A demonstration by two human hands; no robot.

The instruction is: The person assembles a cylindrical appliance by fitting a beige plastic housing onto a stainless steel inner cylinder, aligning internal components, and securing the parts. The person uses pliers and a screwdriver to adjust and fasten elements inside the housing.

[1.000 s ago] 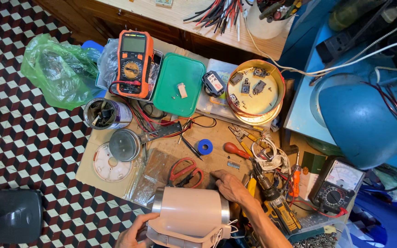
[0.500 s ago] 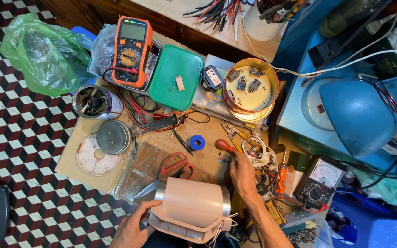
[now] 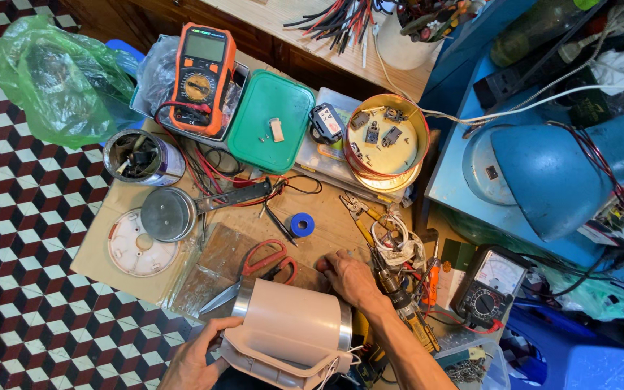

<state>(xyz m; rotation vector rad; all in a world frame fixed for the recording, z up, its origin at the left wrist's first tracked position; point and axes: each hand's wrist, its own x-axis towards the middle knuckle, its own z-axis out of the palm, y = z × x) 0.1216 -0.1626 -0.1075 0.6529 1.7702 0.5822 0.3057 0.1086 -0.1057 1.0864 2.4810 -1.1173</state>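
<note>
With the left hand (image 3: 195,355) cupping the beige kettle (image 3: 292,328) just below the red scissors (image 3: 258,266) and the right hand (image 3: 349,276) curled fingers-down beside them, the one-handed kettle might slip onto the blades.

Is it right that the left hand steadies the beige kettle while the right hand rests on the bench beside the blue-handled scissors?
Not quite: the head view shows the scissors have red handles. The left hand does steady the beige kettle, and the right hand rests on the bench beside them.
</note>
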